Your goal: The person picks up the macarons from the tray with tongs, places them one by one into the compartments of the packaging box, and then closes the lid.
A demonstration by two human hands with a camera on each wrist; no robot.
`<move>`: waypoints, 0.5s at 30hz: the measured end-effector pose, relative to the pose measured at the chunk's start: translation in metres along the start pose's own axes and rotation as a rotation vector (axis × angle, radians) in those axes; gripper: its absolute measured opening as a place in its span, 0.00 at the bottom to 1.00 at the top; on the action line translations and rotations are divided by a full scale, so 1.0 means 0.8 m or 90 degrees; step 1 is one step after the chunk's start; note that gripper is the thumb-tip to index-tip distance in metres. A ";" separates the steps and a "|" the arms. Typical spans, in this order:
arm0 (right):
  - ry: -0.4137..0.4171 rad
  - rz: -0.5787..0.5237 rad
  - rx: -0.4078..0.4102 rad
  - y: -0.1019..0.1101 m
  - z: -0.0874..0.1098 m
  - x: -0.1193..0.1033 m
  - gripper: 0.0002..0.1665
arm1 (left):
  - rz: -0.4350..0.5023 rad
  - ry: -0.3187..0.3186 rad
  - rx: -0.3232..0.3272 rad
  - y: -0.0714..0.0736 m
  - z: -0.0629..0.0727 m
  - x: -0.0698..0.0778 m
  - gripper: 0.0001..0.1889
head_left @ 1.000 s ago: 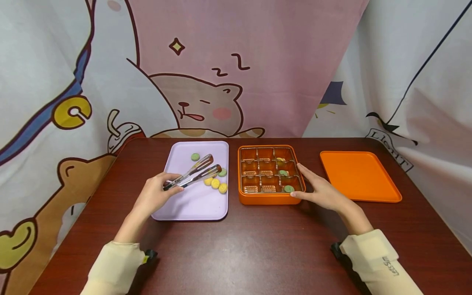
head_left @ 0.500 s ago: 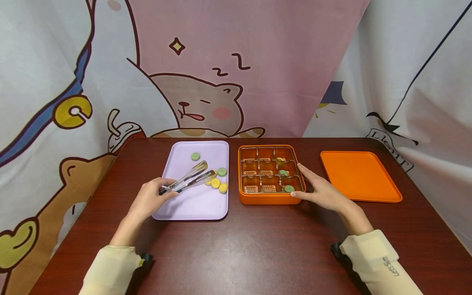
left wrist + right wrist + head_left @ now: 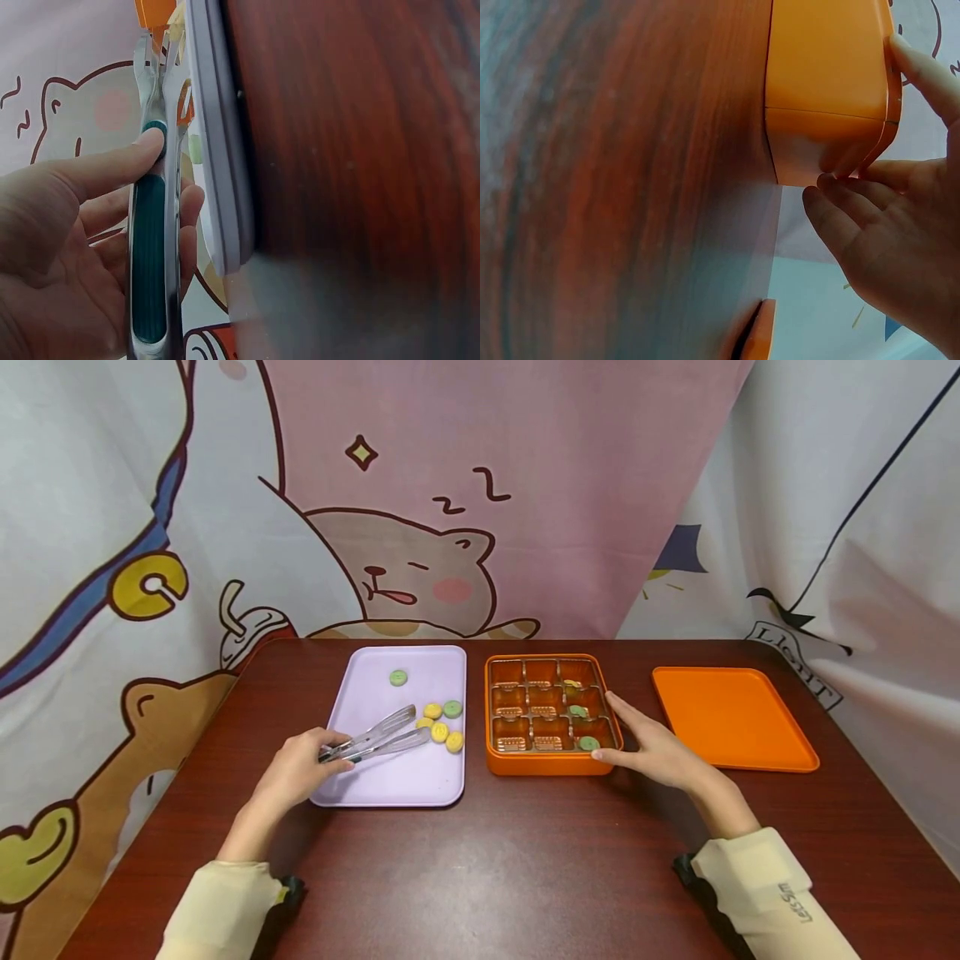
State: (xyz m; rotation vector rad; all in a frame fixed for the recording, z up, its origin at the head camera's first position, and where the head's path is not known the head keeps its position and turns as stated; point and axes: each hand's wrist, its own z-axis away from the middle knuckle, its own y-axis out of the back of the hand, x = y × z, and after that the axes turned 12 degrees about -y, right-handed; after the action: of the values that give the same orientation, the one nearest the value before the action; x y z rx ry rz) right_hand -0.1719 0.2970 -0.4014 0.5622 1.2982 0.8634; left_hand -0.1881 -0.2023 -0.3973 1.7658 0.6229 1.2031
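In the head view my left hand (image 3: 296,768) holds metal tongs (image 3: 382,735) over the lilac tray (image 3: 375,785). Their teal grip (image 3: 150,255) shows under my thumb in the left wrist view. The tong tips stand apart, with nothing between them, just left of several round yellow pieces (image 3: 439,732). A green button-like disc (image 3: 452,709) lies beside these, another green disc (image 3: 398,677) farther back. My right hand (image 3: 660,747) rests against the orange box (image 3: 547,765), thumb at its front right corner, fingers along its right side.
The box's clear divided insert (image 3: 527,714) has small pieces in its right column: a green disc (image 3: 588,743) in front, green in the middle, yellow behind. An orange lid-like tray (image 3: 735,718) lies to the right. A printed curtain (image 3: 570,485) hangs behind the table (image 3: 480,877).
My left hand has drawn back left and toward me. The tongs' tips have moved from over the green and yellow pieces to their left. My right hand and the box have not moved.
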 end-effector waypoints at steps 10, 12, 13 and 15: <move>0.003 0.005 0.003 -0.001 0.000 0.001 0.61 | -0.029 0.013 -0.045 0.004 -0.010 0.009 0.18; 0.003 0.002 0.004 -0.001 0.000 0.001 0.61 | -0.031 0.020 -0.053 0.003 -0.012 0.012 0.18; 0.004 0.001 0.004 -0.001 0.000 0.001 0.61 | -0.033 0.023 -0.057 0.003 -0.013 0.013 0.17; 0.003 0.002 0.004 -0.001 0.000 0.000 0.61 | -0.035 0.023 -0.055 0.002 -0.014 0.013 0.16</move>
State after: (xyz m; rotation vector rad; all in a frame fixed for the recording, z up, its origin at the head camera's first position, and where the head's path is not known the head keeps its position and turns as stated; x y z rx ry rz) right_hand -0.1720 0.2970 -0.4019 0.5665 1.3053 0.8644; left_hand -0.1939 -0.1903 -0.3894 1.6486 0.6276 1.2093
